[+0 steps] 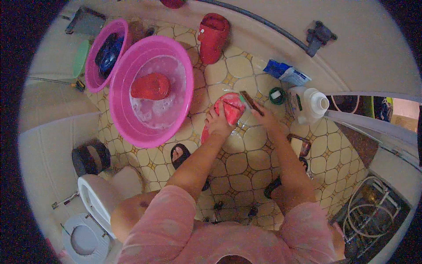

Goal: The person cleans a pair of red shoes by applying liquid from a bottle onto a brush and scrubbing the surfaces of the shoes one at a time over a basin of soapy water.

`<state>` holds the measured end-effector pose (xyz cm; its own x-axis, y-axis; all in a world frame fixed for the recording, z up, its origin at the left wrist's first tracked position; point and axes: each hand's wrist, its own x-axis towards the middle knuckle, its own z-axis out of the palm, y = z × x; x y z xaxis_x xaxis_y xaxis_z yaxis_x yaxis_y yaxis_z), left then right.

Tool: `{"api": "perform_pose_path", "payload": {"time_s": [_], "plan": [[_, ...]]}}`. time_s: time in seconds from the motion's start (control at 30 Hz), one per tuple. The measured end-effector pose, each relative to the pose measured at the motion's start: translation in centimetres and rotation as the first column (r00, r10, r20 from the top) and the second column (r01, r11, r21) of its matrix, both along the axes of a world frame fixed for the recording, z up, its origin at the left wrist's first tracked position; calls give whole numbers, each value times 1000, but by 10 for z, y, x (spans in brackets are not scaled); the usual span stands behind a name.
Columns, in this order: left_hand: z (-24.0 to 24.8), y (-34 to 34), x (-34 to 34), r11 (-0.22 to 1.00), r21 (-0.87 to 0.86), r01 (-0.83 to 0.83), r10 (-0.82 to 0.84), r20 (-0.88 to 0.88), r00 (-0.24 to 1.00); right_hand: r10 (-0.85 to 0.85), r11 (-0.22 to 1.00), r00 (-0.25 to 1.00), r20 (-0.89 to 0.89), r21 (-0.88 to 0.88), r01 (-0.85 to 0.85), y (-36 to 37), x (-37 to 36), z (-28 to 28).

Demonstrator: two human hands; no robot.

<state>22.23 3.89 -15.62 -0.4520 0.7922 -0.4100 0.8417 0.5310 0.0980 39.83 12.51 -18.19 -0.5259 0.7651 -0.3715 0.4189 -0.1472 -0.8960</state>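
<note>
On the tiled floor in front of me lies a red slipper [235, 104] with suds on it. My left hand [218, 122] presses down on it, fingers closed round its upper part. In my right hand [267, 119] is a scrubbing brush [252, 104] with a brown back, its bristle end close beside the slipper's right side. To the left, a large pink basin [118, 103] holds foamy water and another red slipper [150, 86]. A further red slipper [214, 39] leans by the far wall.
Right of my right hand stand a white jug [313, 107], a round green container [277, 95] and a blue packet [286, 73]. Behind the large basin, a smaller pink basin [91, 70] holds dark blue things. A toilet [97, 202] is at left, a dark rack [371, 211] at right.
</note>
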Motion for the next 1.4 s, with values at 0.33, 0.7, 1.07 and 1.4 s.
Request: {"api": "perform_pose_path", "payload": {"time_s": [0.33, 0.7, 1.07, 1.4], "plan": [[5, 3, 4, 1000, -17, 21, -21, 17, 1000, -283, 956, 959, -33, -93, 279, -21, -13, -24], [2, 12, -41, 699, 123, 705, -687, -158, 709, -44, 991, 887, 459, 130, -18, -26, 8, 52], [23, 37, -6, 957, 290, 31, -116, 283, 952, -390, 921, 921, -6, -26, 389, -115, 29, -5], [-15, 37, -11, 867, -86, -491, 337, 827, 450, -385, 922, 921, 53, -12, 386, -136, 31, 12]]}}
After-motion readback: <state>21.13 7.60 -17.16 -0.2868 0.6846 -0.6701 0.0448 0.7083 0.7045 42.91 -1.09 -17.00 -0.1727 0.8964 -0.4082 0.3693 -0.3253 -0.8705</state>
